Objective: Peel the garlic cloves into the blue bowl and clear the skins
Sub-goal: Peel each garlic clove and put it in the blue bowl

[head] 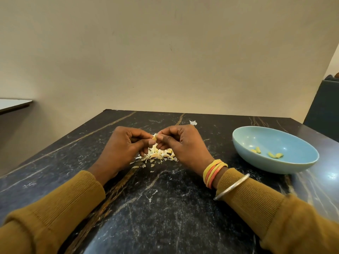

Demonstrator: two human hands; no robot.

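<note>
Midair, left hand (126,143), right hand (183,145) pinch pale-yellow garlic clove (155,138) over skins (157,156).

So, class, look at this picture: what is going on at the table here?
A person is peeling garlic. The left hand and the right hand both pinch one small garlic clove above a pile of skins on the dark marble table. To the right stands the blue bowl, holding a few peeled cloves. The skins have not yet been cleared.
</note>
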